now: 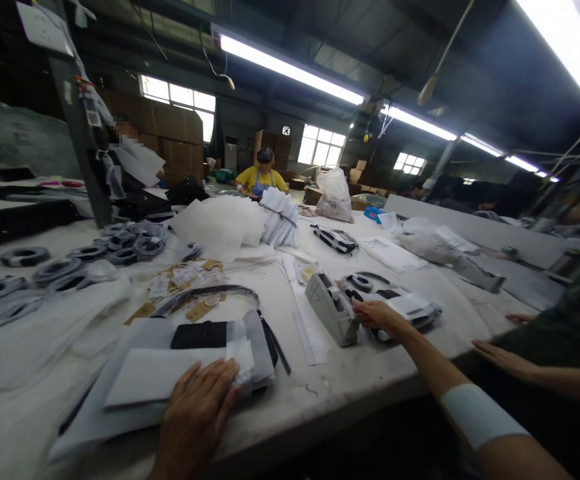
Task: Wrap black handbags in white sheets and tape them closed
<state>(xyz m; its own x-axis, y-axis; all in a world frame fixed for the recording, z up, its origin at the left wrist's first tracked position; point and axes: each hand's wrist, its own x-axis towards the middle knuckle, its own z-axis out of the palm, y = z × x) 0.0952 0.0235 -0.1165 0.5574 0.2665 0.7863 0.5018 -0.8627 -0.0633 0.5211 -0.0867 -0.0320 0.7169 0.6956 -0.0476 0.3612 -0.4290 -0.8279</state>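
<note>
My left hand [203, 397] lies flat, fingers stretched out, on a black bag [199, 335] partly wrapped in white tissue paper [157, 375]. The bag's dark strap [210, 291] arches behind it on the table. My right hand [381, 316] is at the cutting end of a grey tape dispenser [331, 308], its thumb and fingers pinched together on the tape; the clear strip itself barely shows. Just beyond that hand is another wrapped bag [395, 303] with a coiled strap on top. A pale cuff [483, 413] covers part of my right forearm.
Coiled straps [120, 245] in wrapping and a heap of tags [185, 283] lie to the left. Behind them is a stack of white sheets [220, 223]. A co-worker's hand [505, 360] rests at the table edge on my right. A person in yellow [263, 179] sits across the table.
</note>
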